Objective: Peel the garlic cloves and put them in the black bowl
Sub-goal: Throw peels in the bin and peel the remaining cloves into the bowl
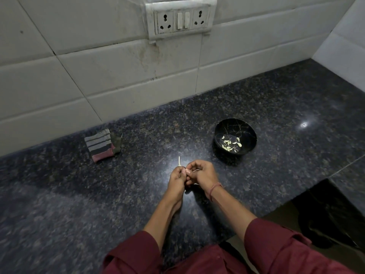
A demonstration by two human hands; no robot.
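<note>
Both hands meet over the near-middle of the worktop (98,204), knuckles touching. Left hand (177,178) and right hand (204,173) both have fingers curled in, and each grip is clamped on the same garlic piece (179,162). Only its thin pale stalk is clear, poking up out of the left grip. The rest is hidden by fingers, so can't tell how much skin is on it. There's a pale sliver at the right fingertips, can't tell if it's peel or clove

Black bowl (247,130) sits upright on the worktop, far-right of the hands and well apart from them. A small heap of peeled cloves (229,144) lies in its bottom

Folded striped cloth (101,145) lies far-left of the hands, close to the wall base. Tiled wall (79,76) runs behind the worktop, with a socket-and-switch panel (180,17) high on it. Thread band (214,189) is on the right wrist. Maroon sleeves (134,254) are pushed up at the near edge, forearms bare
</note>
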